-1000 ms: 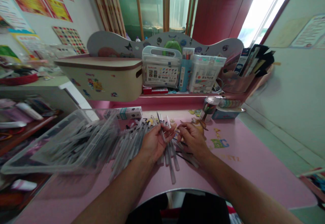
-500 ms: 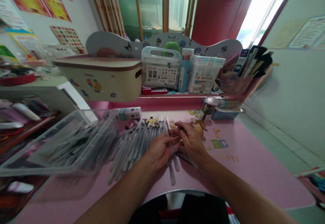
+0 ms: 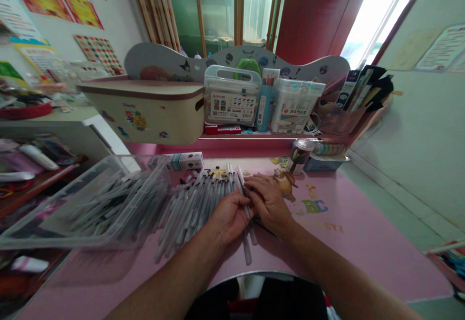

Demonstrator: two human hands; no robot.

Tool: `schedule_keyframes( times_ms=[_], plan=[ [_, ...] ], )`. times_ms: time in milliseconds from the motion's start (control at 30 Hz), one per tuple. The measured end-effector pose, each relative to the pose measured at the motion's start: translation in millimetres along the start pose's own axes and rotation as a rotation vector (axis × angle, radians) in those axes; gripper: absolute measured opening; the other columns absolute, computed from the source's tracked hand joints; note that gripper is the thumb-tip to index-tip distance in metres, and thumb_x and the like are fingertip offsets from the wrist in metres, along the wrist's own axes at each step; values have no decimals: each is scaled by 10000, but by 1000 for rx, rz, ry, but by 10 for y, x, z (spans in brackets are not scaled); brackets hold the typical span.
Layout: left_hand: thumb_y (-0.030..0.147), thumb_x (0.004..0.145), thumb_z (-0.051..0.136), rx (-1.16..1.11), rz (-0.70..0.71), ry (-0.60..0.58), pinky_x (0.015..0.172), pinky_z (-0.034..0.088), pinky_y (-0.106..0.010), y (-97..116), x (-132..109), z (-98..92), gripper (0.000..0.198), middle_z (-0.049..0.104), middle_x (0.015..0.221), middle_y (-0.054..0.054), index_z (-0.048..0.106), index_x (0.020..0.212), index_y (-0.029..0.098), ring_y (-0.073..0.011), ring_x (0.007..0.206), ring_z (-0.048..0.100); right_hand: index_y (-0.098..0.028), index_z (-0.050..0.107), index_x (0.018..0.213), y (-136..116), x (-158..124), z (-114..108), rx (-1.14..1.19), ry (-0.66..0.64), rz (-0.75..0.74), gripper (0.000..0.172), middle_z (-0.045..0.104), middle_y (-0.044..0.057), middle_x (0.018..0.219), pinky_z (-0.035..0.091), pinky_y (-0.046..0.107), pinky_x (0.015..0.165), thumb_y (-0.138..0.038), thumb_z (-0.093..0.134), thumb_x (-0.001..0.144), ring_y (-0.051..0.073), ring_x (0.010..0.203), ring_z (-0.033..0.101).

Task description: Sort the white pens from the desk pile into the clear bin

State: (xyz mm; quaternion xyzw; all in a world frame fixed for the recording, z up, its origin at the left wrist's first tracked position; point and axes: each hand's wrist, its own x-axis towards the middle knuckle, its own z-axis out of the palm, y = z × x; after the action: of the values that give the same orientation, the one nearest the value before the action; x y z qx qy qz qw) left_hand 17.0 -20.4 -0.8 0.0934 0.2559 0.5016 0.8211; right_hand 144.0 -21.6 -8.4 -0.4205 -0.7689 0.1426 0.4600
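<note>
My left hand (image 3: 232, 213) is closed around a slim, clear-barrelled pen (image 3: 247, 252), whose lower end points toward the desk's front edge. Against it on the right, my right hand (image 3: 271, 204) has its fingers bent over the pen's upper part and pinches a small black piece (image 3: 252, 189). The fingers of both hands touch, so much of what they grip is hidden. To the left lies a row of similar pens (image 3: 192, 208) with dark tips, side by side on the desk. Small black parts (image 3: 187, 179) are scattered behind them.
A clear plastic bin (image 3: 109, 237) full of pens stands at the left. A small white-and-teal box (image 3: 185, 161) lies behind the row. At the back right are a lidded jar (image 3: 301, 155) and a blue box (image 3: 323, 162). A shelf above carries a cream storage box (image 3: 145, 116) and marker cases (image 3: 232, 99).
My right hand has lowered and closed in against my left, its fingers now folded over the pen. My left fingers have curled in more tightly. The pen row looks unchanged.
</note>
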Motion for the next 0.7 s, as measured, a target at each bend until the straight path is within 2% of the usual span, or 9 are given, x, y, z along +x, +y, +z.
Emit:
schedule_keyframes(
  times_ms=[133, 233, 300, 367, 500, 567, 700],
  plan=[
    [-111, 654, 423, -41, 9, 42, 654, 552, -202, 16, -26, 38, 551, 659, 784, -32, 638, 1097, 137, -107, 659, 643, -256, 681, 1155, 15, 4, -28, -24, -17, 48, 332, 632, 72, 1288, 349, 491, 1064, -156, 506, 891, 262, 1209, 490],
    [-50, 786, 455, -40, 6, 65, 679, 582, -235, 19, -16, 17, 341, 678, 836, -70, 638, 1027, 107, -131, 713, 672, -251, 658, 1194, 60, 1, -43, 17, -41, 66, 400, 608, 70, 1317, 347, 481, 1076, -136, 488, 851, 256, 1234, 483],
    [12, 857, 483, -9, 16, 59, 707, 595, -253, 36, -6, -1, 212, 682, 872, -100, 637, 979, 92, -149, 770, 686, -237, 633, 1217, 94, 6, -61, 57, -11, 86, 393, 605, 80, 1303, 355, 455, 1079, -157, 472, 867, 245, 1235, 496],
    [31, 882, 489, 51, 45, 70, 645, 584, -224, 86, -14, 7, 167, 665, 834, -92, 634, 942, 90, -128, 705, 667, -216, 609, 1225, 123, 16, -85, 80, 56, 112, 368, 603, 95, 1268, 376, 430, 1064, -184, 463, 889, 237, 1211, 516],
    [1, 865, 487, 200, 212, 133, 458, 461, -135, 314, -143, 155, 168, 580, 704, -29, 616, 863, 108, -66, 527, 545, -196, 620, 1137, 167, 42, -124, 46, 130, 124, 292, 609, 99, 1159, 413, 407, 998, -197, 469, 887, 237, 1116, 548],
    [-3, 845, 498, 284, 330, 137, 434, 423, -128, 480, -276, 267, 166, 566, 701, -26, 616, 845, 114, -66, 527, 525, -187, 647, 1048, 185, 50, -128, -31, 86, 112, 247, 620, 94, 1079, 410, 402, 967, -176, 480, 866, 240, 1062, 554],
    [27, 793, 552, 457, 516, 104, 418, 381, -122, 853, -629, 422, 148, 569, 721, -23, 636, 847, 136, -66, 534, 500, -177, 669, 872, 202, 61, -125, -202, -93, 170, 169, 612, 84, 951, 409, 369, 868, -140, 513, 820, 234, 950, 553]
  ],
)
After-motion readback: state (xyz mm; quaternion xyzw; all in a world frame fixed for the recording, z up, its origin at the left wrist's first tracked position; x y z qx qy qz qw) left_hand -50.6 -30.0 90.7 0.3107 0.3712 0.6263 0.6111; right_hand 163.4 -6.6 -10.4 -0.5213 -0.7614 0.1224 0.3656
